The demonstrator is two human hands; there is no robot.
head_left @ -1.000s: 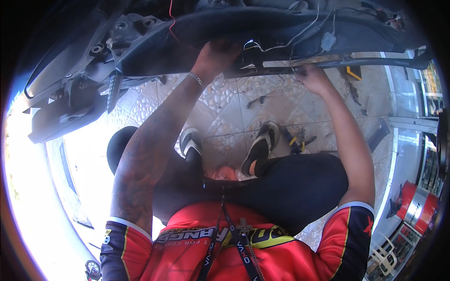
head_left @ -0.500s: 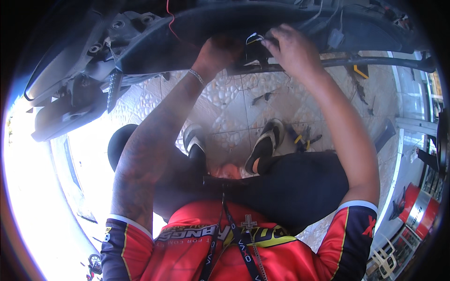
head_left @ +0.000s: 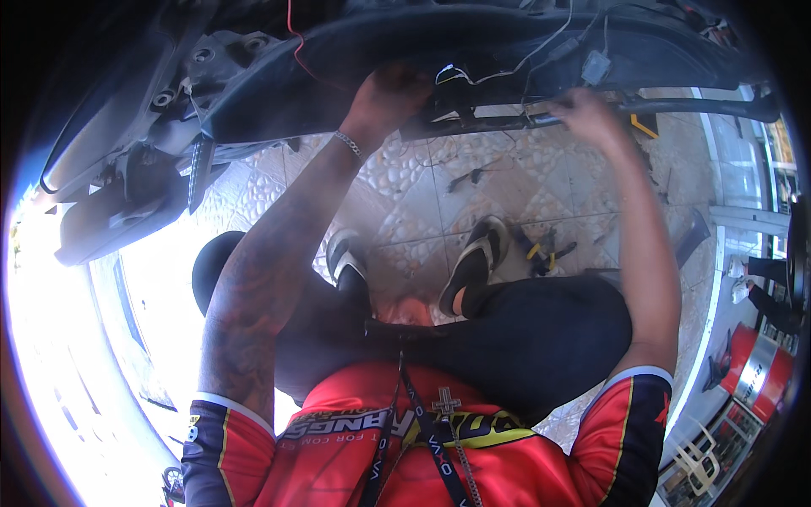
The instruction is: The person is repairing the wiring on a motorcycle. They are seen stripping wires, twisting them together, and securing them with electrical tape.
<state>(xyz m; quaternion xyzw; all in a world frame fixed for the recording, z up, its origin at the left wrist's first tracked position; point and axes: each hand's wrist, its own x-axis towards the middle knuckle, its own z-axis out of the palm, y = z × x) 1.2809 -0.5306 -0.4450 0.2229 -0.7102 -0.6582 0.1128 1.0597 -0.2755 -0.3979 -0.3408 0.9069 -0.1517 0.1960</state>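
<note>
My left hand [head_left: 390,97] is closed against the dark body panel [head_left: 287,101] of what looks like a motorcycle. Its fingertips are lost in shadow, so what they hold is hidden. Just right of it, a pale wire [head_left: 494,79] with a bright white end runs up across the panel. My right hand [head_left: 590,118] is beside the dark tube [head_left: 667,106] under the panel's edge. Its fingers point left and are drawn together, slightly blurred; I cannot make out anything between them. A clear-grey connector [head_left: 596,67] hangs on a wire above that hand.
A red wire [head_left: 297,51] dangles at the upper left. On the tiled floor [head_left: 405,194] lie a black-and-yellow tool [head_left: 541,253] and dark scraps [head_left: 473,176]. At the right stand a red-and-silver drum [head_left: 754,372] and a cream plastic chair [head_left: 697,460]. Another person's feet [head_left: 738,279] show there.
My right hand has moved right and down, away from the wire's white end, to the tube. My left hand has stayed nearly in place. Another person's feet have appeared at the right.
</note>
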